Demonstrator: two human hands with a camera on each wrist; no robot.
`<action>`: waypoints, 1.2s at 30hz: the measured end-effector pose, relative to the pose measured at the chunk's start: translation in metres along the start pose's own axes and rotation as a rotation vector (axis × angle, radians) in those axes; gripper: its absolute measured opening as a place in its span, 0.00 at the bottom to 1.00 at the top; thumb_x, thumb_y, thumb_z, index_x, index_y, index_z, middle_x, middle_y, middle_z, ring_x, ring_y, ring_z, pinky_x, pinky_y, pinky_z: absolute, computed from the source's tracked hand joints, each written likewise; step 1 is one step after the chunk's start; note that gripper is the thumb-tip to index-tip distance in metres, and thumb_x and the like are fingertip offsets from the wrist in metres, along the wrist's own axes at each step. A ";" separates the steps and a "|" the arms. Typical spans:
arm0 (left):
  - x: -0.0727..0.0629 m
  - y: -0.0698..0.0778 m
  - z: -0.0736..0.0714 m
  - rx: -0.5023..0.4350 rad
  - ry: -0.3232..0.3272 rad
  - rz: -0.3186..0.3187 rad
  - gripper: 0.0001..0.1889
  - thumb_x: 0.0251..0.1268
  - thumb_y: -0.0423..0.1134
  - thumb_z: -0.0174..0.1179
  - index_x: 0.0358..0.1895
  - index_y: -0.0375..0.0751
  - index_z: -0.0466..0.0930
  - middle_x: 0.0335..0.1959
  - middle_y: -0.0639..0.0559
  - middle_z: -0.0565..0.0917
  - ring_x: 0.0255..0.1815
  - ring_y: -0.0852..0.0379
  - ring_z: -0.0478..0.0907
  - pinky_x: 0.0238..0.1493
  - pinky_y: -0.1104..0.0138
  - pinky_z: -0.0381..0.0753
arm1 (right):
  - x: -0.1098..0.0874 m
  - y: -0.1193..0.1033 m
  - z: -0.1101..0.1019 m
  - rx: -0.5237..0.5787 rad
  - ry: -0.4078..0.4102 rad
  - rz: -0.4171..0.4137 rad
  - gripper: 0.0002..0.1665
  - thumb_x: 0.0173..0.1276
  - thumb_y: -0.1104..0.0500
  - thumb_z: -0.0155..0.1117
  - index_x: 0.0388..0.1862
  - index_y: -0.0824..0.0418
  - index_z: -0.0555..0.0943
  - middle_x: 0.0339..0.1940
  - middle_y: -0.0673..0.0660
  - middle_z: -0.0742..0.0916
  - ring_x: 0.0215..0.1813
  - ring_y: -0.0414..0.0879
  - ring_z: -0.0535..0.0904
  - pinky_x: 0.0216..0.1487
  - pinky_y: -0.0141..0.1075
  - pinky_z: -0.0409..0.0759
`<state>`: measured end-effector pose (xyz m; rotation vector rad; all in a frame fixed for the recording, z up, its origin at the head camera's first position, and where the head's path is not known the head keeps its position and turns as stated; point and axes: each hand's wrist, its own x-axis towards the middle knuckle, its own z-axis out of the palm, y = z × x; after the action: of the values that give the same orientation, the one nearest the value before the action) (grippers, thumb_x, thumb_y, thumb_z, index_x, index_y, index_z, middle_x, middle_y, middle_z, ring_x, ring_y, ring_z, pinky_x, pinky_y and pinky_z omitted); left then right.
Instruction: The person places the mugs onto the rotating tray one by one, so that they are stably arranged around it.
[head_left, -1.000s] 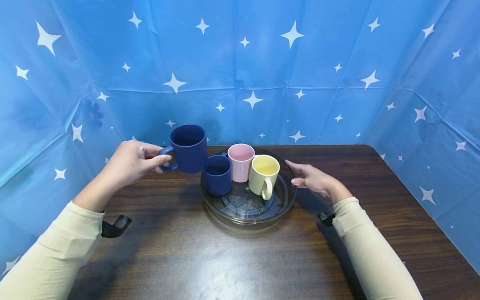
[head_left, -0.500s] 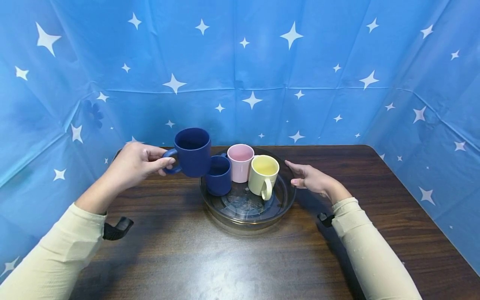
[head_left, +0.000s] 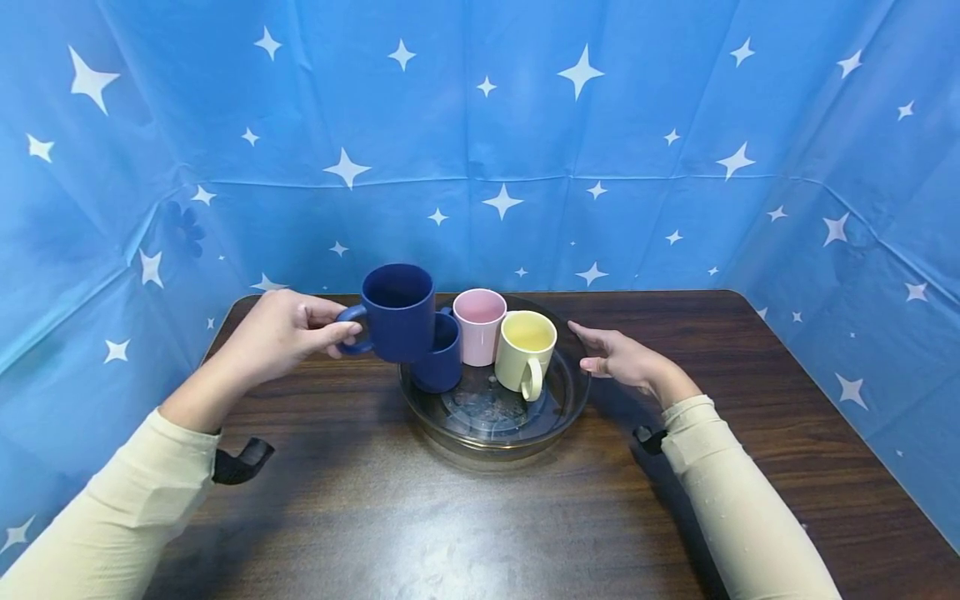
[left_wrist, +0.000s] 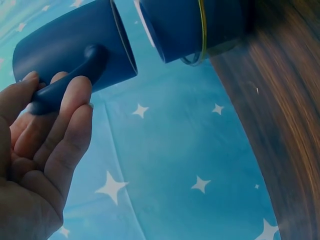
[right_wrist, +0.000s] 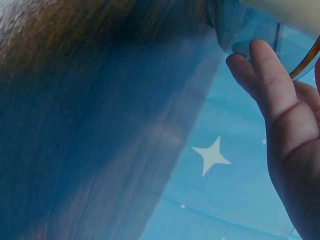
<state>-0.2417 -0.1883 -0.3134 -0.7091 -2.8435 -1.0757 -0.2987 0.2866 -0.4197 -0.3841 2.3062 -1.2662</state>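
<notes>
My left hand [head_left: 288, 333] pinches the handle of a large dark blue mug [head_left: 397, 321] between thumb and fingers, and the mug is raised and upright. It overlaps a smaller blue mug [head_left: 444, 365] in the head view. That smaller mug stands in a round dark glass dish [head_left: 495, 442], beside a pink mug [head_left: 478, 337] and a pale yellow mug [head_left: 513, 367] whose handle faces me. My right hand [head_left: 626, 358] is at the dish's right rim with its fingers extended. The left wrist view shows the mug handle [left_wrist: 70, 85] within my fingers.
The dish stands on a dark wooden table [head_left: 337, 500]. Behind and at both sides hangs a blue cloth [head_left: 420, 125] with white stars, close to the table's back edge. A black strap piece [head_left: 243, 461] sticks out from my left wrist.
My left hand has moved right and slightly down with the large blue mug, which now covers more of the smaller blue mug. The right hand stays at the dish rim.
</notes>
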 end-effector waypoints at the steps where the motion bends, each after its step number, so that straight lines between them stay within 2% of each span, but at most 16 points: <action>1: 0.000 0.001 0.001 -0.001 -0.005 0.004 0.11 0.71 0.44 0.66 0.45 0.41 0.91 0.34 0.50 0.91 0.31 0.56 0.88 0.22 0.67 0.69 | 0.000 0.000 0.000 -0.001 0.001 0.001 0.42 0.79 0.69 0.50 0.85 0.59 0.45 0.83 0.69 0.48 0.73 0.68 0.66 0.69 0.55 0.69; 7: 0.001 0.003 0.005 -0.016 -0.018 0.023 0.10 0.70 0.43 0.66 0.46 0.41 0.91 0.35 0.51 0.91 0.31 0.60 0.87 0.20 0.67 0.66 | 0.000 0.001 -0.001 -0.004 0.000 0.006 0.42 0.79 0.69 0.50 0.85 0.58 0.45 0.83 0.69 0.48 0.72 0.69 0.68 0.69 0.55 0.70; 13: 0.002 0.005 0.009 -0.015 -0.018 0.036 0.09 0.71 0.43 0.66 0.43 0.43 0.91 0.35 0.51 0.91 0.30 0.60 0.87 0.23 0.68 0.71 | -0.001 0.001 -0.001 -0.009 0.000 0.007 0.42 0.79 0.69 0.50 0.85 0.58 0.45 0.83 0.70 0.48 0.72 0.70 0.68 0.68 0.54 0.70; 18: 0.003 0.006 0.013 -0.031 -0.029 0.031 0.08 0.70 0.42 0.66 0.43 0.43 0.91 0.34 0.52 0.91 0.31 0.55 0.87 0.23 0.68 0.70 | -0.001 0.001 -0.001 -0.009 0.001 -0.002 0.42 0.79 0.69 0.50 0.85 0.58 0.45 0.83 0.70 0.48 0.72 0.69 0.69 0.68 0.55 0.70; 25: 0.008 0.009 0.019 -0.042 -0.050 0.022 0.07 0.70 0.41 0.66 0.41 0.43 0.91 0.27 0.56 0.89 0.28 0.57 0.85 0.21 0.68 0.67 | -0.001 0.001 -0.001 -0.015 0.007 0.005 0.42 0.79 0.69 0.50 0.85 0.58 0.46 0.83 0.69 0.49 0.72 0.68 0.68 0.69 0.55 0.70; 31: 0.009 0.011 0.025 -0.064 -0.062 0.020 0.08 0.70 0.41 0.66 0.42 0.42 0.91 0.28 0.55 0.90 0.28 0.59 0.85 0.22 0.68 0.71 | -0.001 0.000 0.000 -0.012 0.009 0.004 0.42 0.79 0.69 0.50 0.85 0.58 0.46 0.83 0.69 0.49 0.72 0.68 0.68 0.69 0.54 0.70; 36: 0.008 0.013 0.030 -0.079 -0.074 0.013 0.08 0.70 0.40 0.67 0.43 0.41 0.91 0.28 0.54 0.90 0.27 0.60 0.86 0.20 0.68 0.68 | -0.002 0.000 0.001 -0.007 0.012 0.004 0.42 0.79 0.69 0.50 0.85 0.58 0.46 0.83 0.70 0.49 0.73 0.68 0.67 0.69 0.54 0.70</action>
<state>-0.2395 -0.1570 -0.3264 -0.7875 -2.8668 -1.1901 -0.2968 0.2863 -0.4195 -0.3743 2.3211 -1.2624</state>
